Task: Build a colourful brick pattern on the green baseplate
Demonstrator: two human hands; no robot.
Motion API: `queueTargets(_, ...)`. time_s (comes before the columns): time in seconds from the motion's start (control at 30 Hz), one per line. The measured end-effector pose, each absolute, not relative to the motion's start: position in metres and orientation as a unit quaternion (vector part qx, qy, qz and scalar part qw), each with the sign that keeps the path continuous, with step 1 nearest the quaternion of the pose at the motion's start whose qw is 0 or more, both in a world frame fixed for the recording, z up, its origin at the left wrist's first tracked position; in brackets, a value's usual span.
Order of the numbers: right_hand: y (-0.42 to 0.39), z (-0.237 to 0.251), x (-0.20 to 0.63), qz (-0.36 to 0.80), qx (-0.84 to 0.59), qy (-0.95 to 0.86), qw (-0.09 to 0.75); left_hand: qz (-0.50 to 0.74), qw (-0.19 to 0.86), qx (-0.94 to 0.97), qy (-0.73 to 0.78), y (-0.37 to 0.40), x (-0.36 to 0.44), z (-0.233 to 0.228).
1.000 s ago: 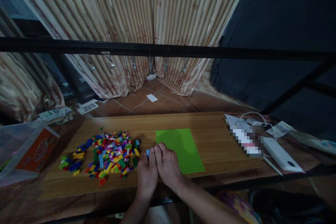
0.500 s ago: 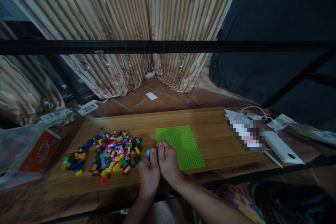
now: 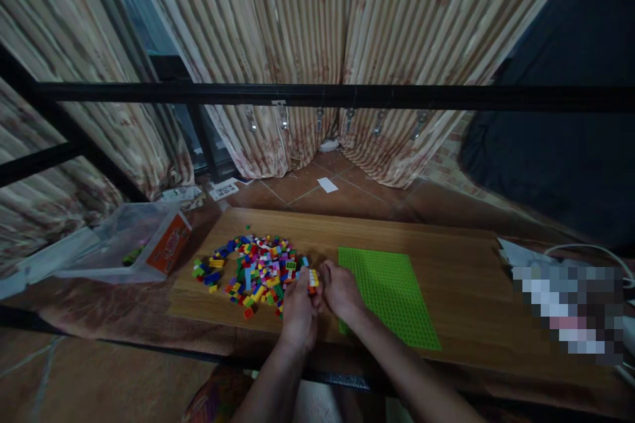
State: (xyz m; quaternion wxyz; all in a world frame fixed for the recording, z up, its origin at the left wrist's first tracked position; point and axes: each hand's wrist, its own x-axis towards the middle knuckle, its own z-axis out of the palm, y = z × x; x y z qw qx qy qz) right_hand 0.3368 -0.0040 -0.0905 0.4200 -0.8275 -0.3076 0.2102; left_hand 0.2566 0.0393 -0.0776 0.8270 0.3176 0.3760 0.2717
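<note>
Between both hands (image 3: 320, 294) | small brick stack (image 3: 312, 278), apparently pinched

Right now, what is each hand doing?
Left hand: closed on small stacked bricks.
Right hand: fingers curled at the same bricks; grip cannot be told.

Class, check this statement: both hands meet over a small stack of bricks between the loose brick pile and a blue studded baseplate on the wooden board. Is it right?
Not quite. The head view shows the baseplate is green, not blue. The rest holds: left hand and right hand meet over the small stack, between the brick pile and baseplate on the wooden board.
</note>
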Motion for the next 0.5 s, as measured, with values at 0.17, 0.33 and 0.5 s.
queueTargets(0.17, 0.01, -0.083, 0.329, 0.314, -0.796, -0.314, 0.412, 0.271, 0.81, 0.322, 0.41, 0.047, 0.252, -0.08)
queueTargets(0.33, 0.0, -0.096, 0.345, 0.162, -0.828, -0.387, 0.372, 0.26, 0.793, 0.32, 0.449, 0.055, 0.25, -0.086)
queueTargets(0.5, -0.001, -0.105, 0.342, 0.22, -0.769, -0.377, 0.467, 0.256, 0.79, 0.329, 0.449, 0.06, 0.25, -0.094)
